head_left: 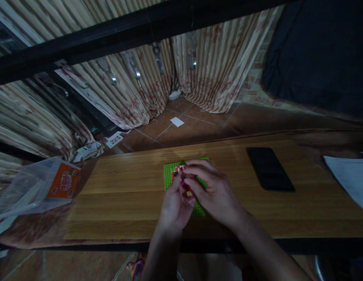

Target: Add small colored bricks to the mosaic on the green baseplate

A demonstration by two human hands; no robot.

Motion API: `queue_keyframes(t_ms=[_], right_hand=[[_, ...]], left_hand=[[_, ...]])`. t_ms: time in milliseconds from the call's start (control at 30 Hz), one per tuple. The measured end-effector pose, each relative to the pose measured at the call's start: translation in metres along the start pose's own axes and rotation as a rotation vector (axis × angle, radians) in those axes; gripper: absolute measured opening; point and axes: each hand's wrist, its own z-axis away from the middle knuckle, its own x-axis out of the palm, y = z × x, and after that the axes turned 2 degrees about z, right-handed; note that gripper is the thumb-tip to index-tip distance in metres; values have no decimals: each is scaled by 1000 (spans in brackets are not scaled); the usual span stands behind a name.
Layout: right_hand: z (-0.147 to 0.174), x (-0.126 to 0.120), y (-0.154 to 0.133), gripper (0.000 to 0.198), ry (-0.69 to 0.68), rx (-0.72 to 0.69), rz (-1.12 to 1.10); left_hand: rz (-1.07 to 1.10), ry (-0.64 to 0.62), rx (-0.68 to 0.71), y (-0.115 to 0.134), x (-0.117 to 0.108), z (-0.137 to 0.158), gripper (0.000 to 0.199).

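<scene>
Striped curtains (140, 93) hang beyond the long wooden desk (120, 203). A clear plastic box (23, 187) with an orange label stands off the desk's left end. The green studded board (168, 177) lies flat near the desk's middle, partly covered by both hands; a black tablet (271, 169) rests well to its right. The right hand (219, 193) has thumb and fingers bent, the left hand (176, 207) is curled beside it, fingertips meeting over the board. Small coloured bricks (176, 171) sit on the board; whether either hand grips the magenta brick (183, 182) between them, I cannot tell.
</scene>
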Motion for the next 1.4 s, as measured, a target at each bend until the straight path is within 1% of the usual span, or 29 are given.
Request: queue_keyframes(t_ms=[67, 133, 200, 267, 367, 433, 600, 667, 767, 867, 933, 1000, 1100, 1267, 1400], right_hand=[[0, -5, 1, 18, 68, 10, 29], [0, -9, 2, 14, 86, 33, 37], [0, -12, 2, 12, 38, 65, 31], [-1, -11, 0, 11, -45, 93, 40], [1, -2, -4, 8, -140, 122, 80], [2, 6, -6, 7, -150, 136, 122], [5, 24, -5, 8, -80, 127, 195], [5, 26, -5, 9, -71, 121, 205], [3, 23, -4, 11, -87, 130, 174], [0, 14, 2, 12, -51, 188, 121], [-1, 8, 8, 14, -2, 233, 119], [-2, 4, 15, 15, 28, 267, 102], [-2, 2, 27, 13, 65, 299, 28], [-4, 1, 48, 11, 197, 339, -56], [-4, -3, 59, 15, 209, 368, -60]], left_hand=[[93, -55, 12, 3, 1, 1, 17], [158, -94, 58, 6, 1, 2, 19], [201, -108, 104, 8, 2, 3, 20], [216, -102, 135, 8, 1, 3, 23], [214, -63, 176, 7, 0, 2, 26], [213, -42, 213, 7, -1, 1, 27], [189, -49, 270, 6, -3, 1, 29], [186, -56, 273, 6, -3, 2, 29], [196, -47, 277, 6, -2, 2, 28], [195, 31, 285, 8, -4, 0, 23], [174, 116, 263, 9, -6, -2, 18], [149, 166, 234, 12, -8, -3, 17], [134, 139, 230, 16, -9, -1, 15], [153, 75, 215, 23, -11, 3, 8], [143, 70, 214, 25, -13, 3, 9]])
